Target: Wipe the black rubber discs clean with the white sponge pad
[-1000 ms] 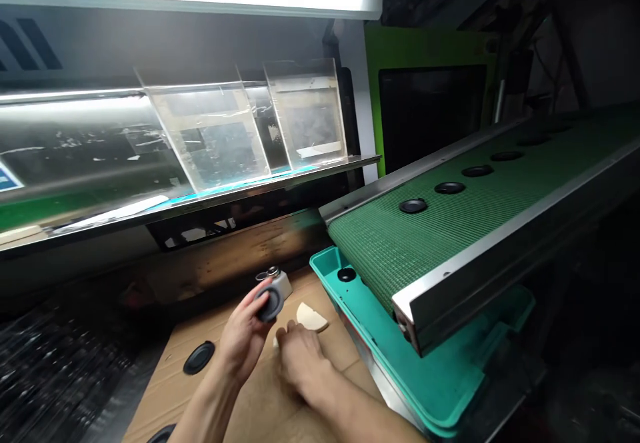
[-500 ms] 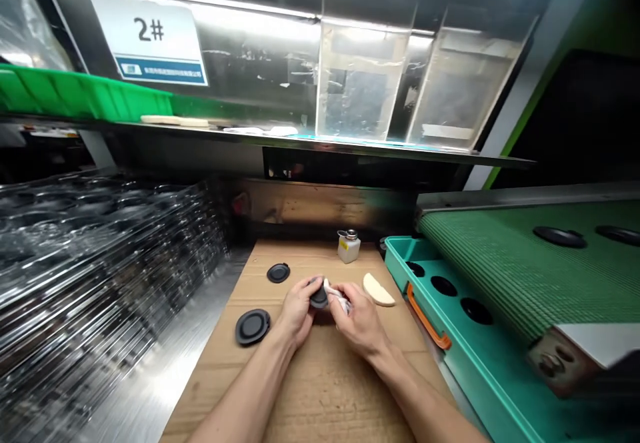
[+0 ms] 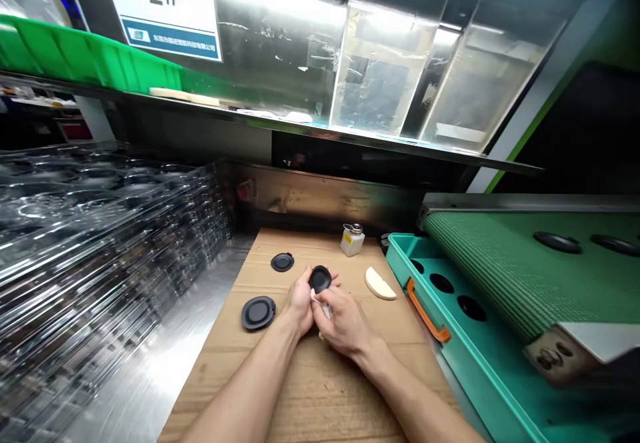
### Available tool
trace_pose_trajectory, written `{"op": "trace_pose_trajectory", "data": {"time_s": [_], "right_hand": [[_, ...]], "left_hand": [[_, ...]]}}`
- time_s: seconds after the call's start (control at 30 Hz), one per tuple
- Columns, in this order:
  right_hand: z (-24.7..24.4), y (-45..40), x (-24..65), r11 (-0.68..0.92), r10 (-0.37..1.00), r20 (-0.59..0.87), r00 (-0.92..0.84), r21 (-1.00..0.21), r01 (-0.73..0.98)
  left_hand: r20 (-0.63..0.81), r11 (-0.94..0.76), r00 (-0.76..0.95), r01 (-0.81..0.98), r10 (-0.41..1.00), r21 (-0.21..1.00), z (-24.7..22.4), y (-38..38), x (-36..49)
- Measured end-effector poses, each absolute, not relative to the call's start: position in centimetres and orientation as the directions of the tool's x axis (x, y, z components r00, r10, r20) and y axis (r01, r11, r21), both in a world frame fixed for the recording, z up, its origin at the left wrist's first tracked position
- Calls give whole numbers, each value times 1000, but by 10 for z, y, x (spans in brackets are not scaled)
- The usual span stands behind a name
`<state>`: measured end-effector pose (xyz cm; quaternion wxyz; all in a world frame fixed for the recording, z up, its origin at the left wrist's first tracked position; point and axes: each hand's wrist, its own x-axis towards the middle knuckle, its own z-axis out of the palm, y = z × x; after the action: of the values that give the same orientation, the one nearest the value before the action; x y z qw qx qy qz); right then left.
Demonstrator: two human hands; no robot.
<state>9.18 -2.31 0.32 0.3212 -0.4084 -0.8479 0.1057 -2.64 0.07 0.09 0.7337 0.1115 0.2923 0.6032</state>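
Over the cardboard sheet (image 3: pixel 320 390), my left hand (image 3: pixel 300 302) grips a small round black lid (image 3: pixel 320 278), its recessed face turned up towards me. My right hand (image 3: pixel 343 320) pinches a crumpled white cloth (image 3: pixel 326 310) against the lid's near edge. Part of the cloth is hidden by my fingers. To the left of my hands lie a larger black lid (image 3: pixel 258 313) and a smaller black lid (image 3: pixel 283 262). On the right are a cream half-round pad (image 3: pixel 380 284) and a whitish square bottle (image 3: pixel 353 240) with a metal top and yellow label.
Stacked clear plastic trays (image 3: pixel 100 230) rise on the left. At right, a teal bin (image 3: pixel 470 370) with an orange handle (image 3: pixel 427 313) holds black discs, beside a green conveyor belt (image 3: pixel 490 263) carrying black discs. A metal shelf (image 3: pixel 250 118) with a green crate (image 3: pixel 90 56) spans the back.
The lid has turned from edge-on to face up in my left hand. My right hand has shifted left and lower with the cloth. The camera view has tilted slightly.
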Motion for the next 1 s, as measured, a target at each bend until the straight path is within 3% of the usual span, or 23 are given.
{"op": "trace_pose_trajectory", "data": {"time_s": [0.13,0.27,0.37,0.47,0.63,0.7,0.77,0.83,0.9,1.0], "right_hand": [[15,-10,125,469,881,286,-377,-426,774],[18,12,166,190,946,297,-130,-186,964],[9,24,181,73,980,190,-57,-82,994],[1,29,184,110,981,171,-94,-82,991],[12,19,178,169,944,308,-118,-143,975],[21,4,171,327,917,308,-252,-222,919],[26,-15,161,506,862,206,-463,-332,796],[26,-31,152,582,795,116,-595,-423,694],[25,-32,146,593,783,129,-609,-452,666],[37,4,148,543,839,286,-462,-410,733]], "left_hand": [[-254,83,-68,-837,965,541,-2,8,-40],[-232,91,-44,-838,972,539,-3,9,-41],[-224,134,11,-829,974,542,-3,6,-37],[-214,158,46,-823,976,545,0,4,-37],[-206,123,17,-849,978,514,-1,5,-46],[-224,128,14,-855,975,503,-2,6,-47],[-226,133,20,-856,974,499,-4,7,-47],[-215,134,27,-855,976,501,-6,8,-46],[-209,135,32,-853,977,504,-6,8,-44],[-217,145,36,-847,976,511,-5,7,-43]]}}
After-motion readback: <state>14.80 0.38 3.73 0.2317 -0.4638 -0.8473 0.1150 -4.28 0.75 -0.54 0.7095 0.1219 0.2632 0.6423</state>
